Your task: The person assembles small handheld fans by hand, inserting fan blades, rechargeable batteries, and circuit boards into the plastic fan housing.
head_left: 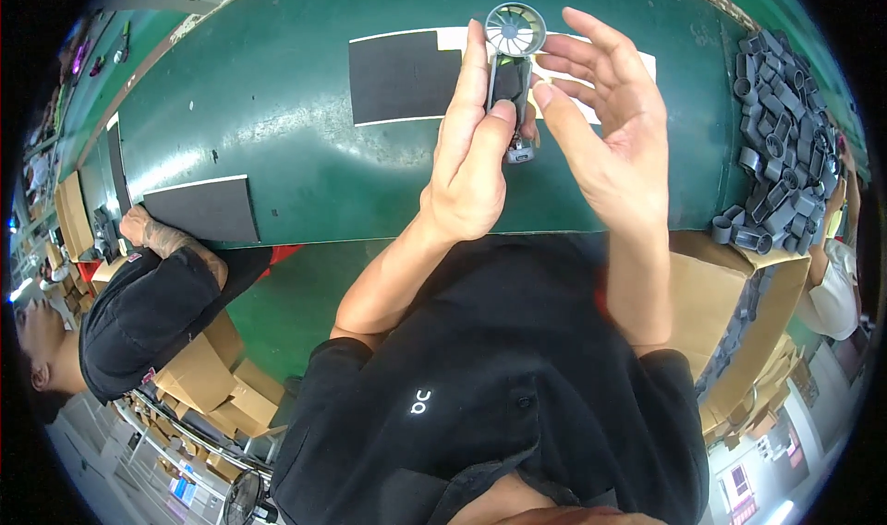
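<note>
Handheld fan [510, 71], its grey shell [520, 156] holding a dark part [507, 84], is clasped by the left hand [469, 165]; right hand [610, 114] spread.

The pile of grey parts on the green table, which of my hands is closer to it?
Right. Your right hand is left of the pile, apart from it. Your left hand is farther left, holding the grey fan-like device.
</note>
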{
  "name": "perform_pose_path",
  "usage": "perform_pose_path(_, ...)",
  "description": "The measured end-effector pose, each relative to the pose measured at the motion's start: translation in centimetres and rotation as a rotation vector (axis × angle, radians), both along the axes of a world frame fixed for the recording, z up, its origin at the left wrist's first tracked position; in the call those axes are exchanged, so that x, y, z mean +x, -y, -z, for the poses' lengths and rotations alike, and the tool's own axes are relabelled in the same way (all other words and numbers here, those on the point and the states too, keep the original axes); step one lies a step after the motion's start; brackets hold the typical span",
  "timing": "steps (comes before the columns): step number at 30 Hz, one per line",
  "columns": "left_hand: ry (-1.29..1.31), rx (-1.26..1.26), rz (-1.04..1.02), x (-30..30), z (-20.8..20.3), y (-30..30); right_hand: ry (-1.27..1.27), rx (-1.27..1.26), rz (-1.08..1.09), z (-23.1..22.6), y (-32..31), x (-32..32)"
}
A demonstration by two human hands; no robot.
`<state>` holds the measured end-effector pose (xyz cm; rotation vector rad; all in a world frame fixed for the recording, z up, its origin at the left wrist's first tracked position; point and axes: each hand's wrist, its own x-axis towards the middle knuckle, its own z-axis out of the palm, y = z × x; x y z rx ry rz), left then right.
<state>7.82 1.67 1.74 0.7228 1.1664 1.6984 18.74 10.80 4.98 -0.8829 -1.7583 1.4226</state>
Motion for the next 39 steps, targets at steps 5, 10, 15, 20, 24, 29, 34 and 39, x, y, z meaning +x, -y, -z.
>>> perform_pose_path(5, -0.161, 0.028, 0.03, -0.1, 0.7, 0.2, -0.036, -0.215, -0.022, 0.2, -0.1, -0.9)
perform_pose_path(10, -0.453, 0.082, -0.087, 0.6, 1.5, -0.5, -0.109, -0.402, -0.11, 0.6, -0.5, -1.2)
perform_pose_path(15, -0.653, 0.1, -0.174, 0.0, 3.1, -1.4, -0.139, -0.347, -0.032, 2.4, -0.4, -2.3)
perform_pose_path(20, -0.719, 0.126, -0.179, -0.2, 3.7, -1.9, -0.11, -0.337, 0.021, 3.1, -0.4, -2.5)
perform_pose_path(24, -0.266, -0.028, -0.07, 0.1, 1.9, -1.3, -0.172, -0.343, -0.069, 3.6, -0.9, -2.5)
perform_pose_path(29, 0.231, 0.007, -0.004, -0.1, 0.2, -1.3, -0.073, -0.405, -0.271, 2.6, -1.8, 0.4)
perform_pose_path(34, 0.428, 0.046, 0.019, -0.7, -0.1, -1.2, -0.082, -0.203, -0.313, 3.2, -1.2, 3.4)
perform_pose_path(39, 0.619, 0.202, 0.14, -1.1, -0.7, -0.8, 0.03, -0.603, -0.231, 5.1, -0.3, 4.6)
